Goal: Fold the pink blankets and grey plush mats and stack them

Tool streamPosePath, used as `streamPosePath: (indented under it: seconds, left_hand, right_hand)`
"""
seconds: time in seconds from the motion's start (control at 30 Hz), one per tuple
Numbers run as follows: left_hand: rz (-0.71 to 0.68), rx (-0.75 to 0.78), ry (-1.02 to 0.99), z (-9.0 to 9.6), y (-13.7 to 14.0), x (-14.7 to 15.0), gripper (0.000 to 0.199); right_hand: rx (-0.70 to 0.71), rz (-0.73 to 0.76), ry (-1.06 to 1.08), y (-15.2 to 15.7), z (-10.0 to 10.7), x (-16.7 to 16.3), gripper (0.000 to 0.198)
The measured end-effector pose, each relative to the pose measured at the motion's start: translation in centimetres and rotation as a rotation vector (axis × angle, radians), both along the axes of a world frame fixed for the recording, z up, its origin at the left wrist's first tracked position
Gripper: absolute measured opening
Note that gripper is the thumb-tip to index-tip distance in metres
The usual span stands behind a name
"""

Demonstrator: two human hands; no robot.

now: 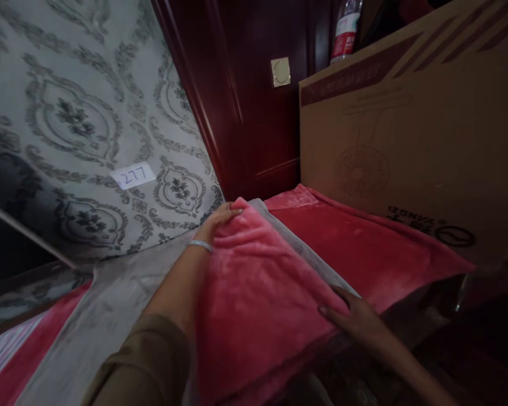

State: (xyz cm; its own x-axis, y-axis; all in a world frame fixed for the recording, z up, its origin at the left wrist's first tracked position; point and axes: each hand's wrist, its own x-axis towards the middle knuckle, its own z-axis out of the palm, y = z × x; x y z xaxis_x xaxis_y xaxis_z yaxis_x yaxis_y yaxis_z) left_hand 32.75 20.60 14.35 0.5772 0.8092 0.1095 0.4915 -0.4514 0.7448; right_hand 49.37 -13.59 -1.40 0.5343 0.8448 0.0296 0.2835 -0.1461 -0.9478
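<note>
The pink plush cloth (266, 282) lies at five o'clock from the left hand (218, 220), closed on its far corner, and nine o'clock from the right hand (358, 316), pinching its edge; that edge slants ten-to-four between them — neither nearer.

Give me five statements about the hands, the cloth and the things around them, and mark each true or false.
1. The left hand touches the pink cloth. True.
2. The right hand rests on the cardboard box. False: it is at an edge of the pink cloth.
3. The bracelet is on the right wrist. False: it is on the left.
4. The paper label reads 277. True.
5. The bottle has a green label. False: red and white.
</note>
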Motion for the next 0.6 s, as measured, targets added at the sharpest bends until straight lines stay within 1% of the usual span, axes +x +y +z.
streamPosePath:
  seconds: [0.1, 0.2, 0.3, 0.4, 0.47, 0.5, 0.53, 0.6]
  left_hand:
    - [-0.033, -0.023, -0.136, 3.9, -2.2, -3.6, 0.036]
    - [-0.048, 0.049, -0.297, 8.0, -4.7, -8.2, 0.042]
    - [-0.035, 0.139, -0.436, 12.1, -7.9, -13.8, 0.048]
    - [-0.014, 0.187, -0.517, 15.6, -12.0, -19.8, 0.046]
    - [0.01, 0.2, -0.554, 16.9, -14.8, -23.5, 0.04]
    - [0.021, 0.194, -0.577, 17.1, -15.9, -25.1, 0.038]
    - [0.036, 0.174, -0.598, 17.0, -16.8, -26.6, 0.037]
    - [0.095, 0.109, -0.616, 15.7, -17.9, -28.9, 0.037]
  right_hand:
    - [0.007, 0.028, 0.0, -0.5, 1.4, -0.6, 0.052]
    - [0.095, 0.045, -0.03, -1.3, 4.2, -1.5, 0.045]
    - [0.238, 0.054, -0.068, -2.6, 8.6, -2.2, 0.038]
    - [0.431, 0.007, -0.129, -4.0, 14.2, -2.7, 0.034]
    - [0.579, -0.008, -0.122, -4.4, 17.7, -3.3, 0.036]
    - [0.638, -0.002, -0.094, -4.3, 19.1, -3.6, 0.037]
    - [0.677, 0.019, -0.056, -3.9, 20.3, -4.0, 0.039]
    - [0.689, 0.086, 0.017, -2.0, 21.4, -4.8, 0.042]
